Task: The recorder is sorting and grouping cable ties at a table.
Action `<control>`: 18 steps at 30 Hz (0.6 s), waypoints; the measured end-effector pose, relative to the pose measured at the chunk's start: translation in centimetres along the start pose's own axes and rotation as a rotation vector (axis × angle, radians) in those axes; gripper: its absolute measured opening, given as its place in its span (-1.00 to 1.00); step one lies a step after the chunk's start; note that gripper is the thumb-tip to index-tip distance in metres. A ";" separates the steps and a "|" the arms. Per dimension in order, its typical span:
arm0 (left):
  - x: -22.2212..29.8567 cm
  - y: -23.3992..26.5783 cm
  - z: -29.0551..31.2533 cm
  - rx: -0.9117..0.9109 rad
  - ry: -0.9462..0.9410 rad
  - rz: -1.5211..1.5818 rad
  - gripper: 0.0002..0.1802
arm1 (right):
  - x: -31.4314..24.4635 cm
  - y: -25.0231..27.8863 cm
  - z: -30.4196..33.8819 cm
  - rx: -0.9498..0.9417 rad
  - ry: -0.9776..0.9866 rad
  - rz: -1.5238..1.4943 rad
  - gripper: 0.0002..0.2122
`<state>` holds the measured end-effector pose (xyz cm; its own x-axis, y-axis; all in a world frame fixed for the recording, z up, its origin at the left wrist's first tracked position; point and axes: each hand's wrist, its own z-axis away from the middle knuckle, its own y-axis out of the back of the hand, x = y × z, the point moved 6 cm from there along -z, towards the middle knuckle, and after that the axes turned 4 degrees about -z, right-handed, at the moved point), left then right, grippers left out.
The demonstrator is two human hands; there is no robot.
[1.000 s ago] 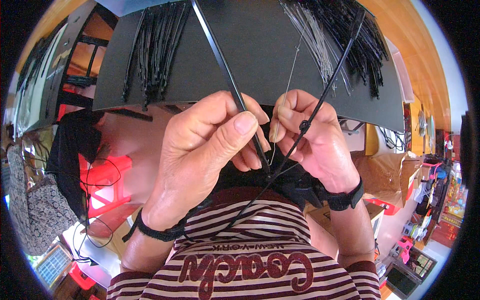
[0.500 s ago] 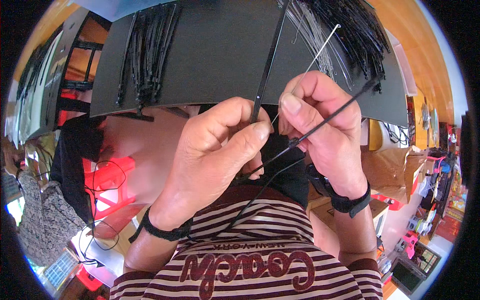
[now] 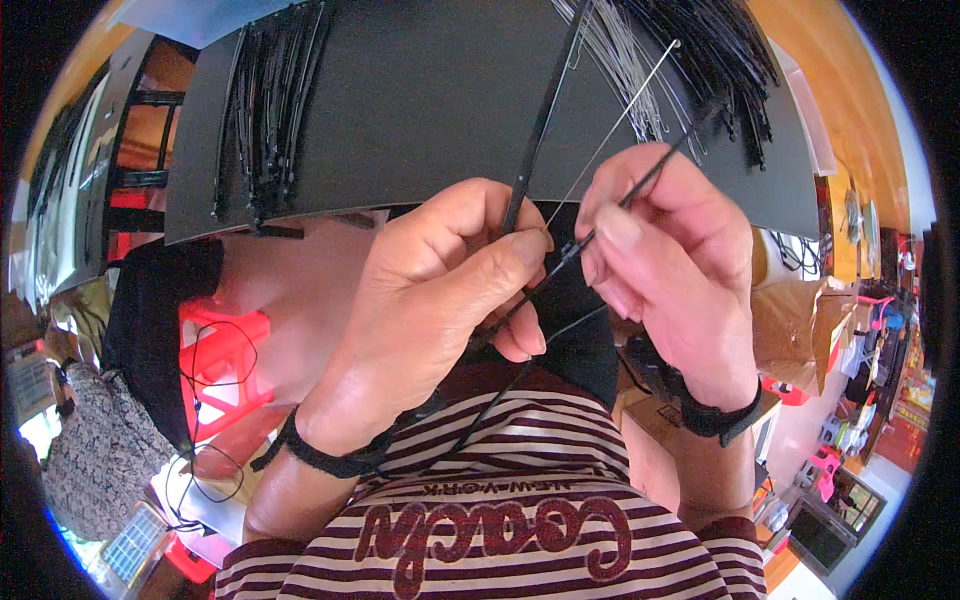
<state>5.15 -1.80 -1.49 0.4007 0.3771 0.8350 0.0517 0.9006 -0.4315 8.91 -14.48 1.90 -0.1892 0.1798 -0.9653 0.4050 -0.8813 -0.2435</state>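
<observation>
My left hand is closed, its thumb and index finger pinching a flat black strip that rises past the dark board. A thin metal wire with a small looped tip slants up from the same fingertips. A thin black cord crosses between my hands, with a small dark lump on it near my left fingertips. My right hand pinches this cord between thumb and forefinger. The cord's lower part runs under my left hand, where fingers hide it. Both wrists wear black bands.
A dark board lies ahead. On it are a bundle of black strips at left, loose metal wires and a larger black bundle at right. A red stool stands at left, brown paper at right.
My right thumb and finger have left the metal wire and now pinch the black cord. The right hand has shifted slightly right; the left still holds the strip.
</observation>
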 end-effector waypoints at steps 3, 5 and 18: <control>0.3 -0.3 0.3 0.012 -0.041 0.075 -0.86 | 0.3 0.4 -0.4 0.043 -0.037 0.009 -0.85; 0.2 -0.3 0.2 0.011 -0.049 0.016 -0.85 | 0.8 0.8 -0.3 0.048 -0.071 -0.071 -0.84; 0.4 -0.3 0.7 0.114 -0.125 -0.221 -0.96 | 1.1 0.8 -0.6 0.023 -0.105 0.039 -0.82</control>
<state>4.63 -1.72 -0.75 0.2750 0.1859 0.9433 0.0191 0.9799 -0.1987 9.60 -14.73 0.57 -0.2666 0.0991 -0.9587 0.3933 -0.8969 -0.2020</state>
